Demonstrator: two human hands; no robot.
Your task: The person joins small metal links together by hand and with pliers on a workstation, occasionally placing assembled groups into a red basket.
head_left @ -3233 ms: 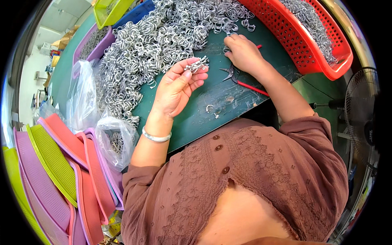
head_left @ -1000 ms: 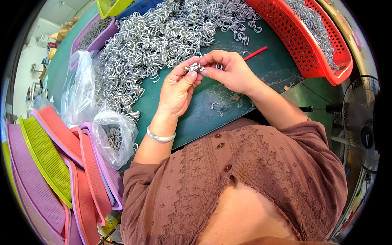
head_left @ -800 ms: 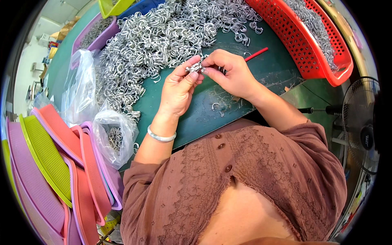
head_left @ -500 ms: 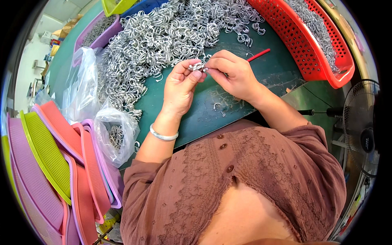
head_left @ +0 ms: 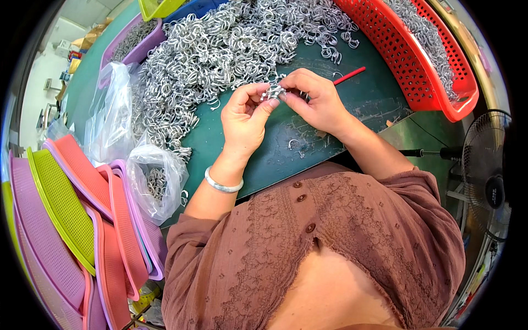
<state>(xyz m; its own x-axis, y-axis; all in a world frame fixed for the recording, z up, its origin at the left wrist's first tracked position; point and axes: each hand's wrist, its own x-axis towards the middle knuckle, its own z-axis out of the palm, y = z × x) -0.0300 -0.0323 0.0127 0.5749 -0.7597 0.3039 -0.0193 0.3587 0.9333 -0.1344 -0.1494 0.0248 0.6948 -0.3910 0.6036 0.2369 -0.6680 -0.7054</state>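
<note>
My left hand [head_left: 247,114] is closed on a small cluster of silvery metal rings [head_left: 273,92], pinched between thumb and fingers. Its wrist wears a pale bangle [head_left: 222,183]. Touching the same cluster from the right are the fingertips of my right hand [head_left: 318,103], closed in a pinch; a few metal bits show under its curled fingers. Both hands are above the green tabletop [head_left: 264,159], just in front of a large heap of open metal rings [head_left: 220,49]. One loose ring [head_left: 293,144] lies below the right hand. A thin red stick [head_left: 350,75] rests beyond that hand.
A red perforated basket [head_left: 404,55] holding metal pieces stands at the right. Left are a purple basket [head_left: 153,44], a clear plastic bag [head_left: 144,203] with rings inside, and stacked colourful baskets [head_left: 60,209]. A black fan [head_left: 487,181] stands at the far right.
My left hand has shifted slightly right, bringing the cluster with it. More metal shows between the two hands and under the right fingers.
</note>
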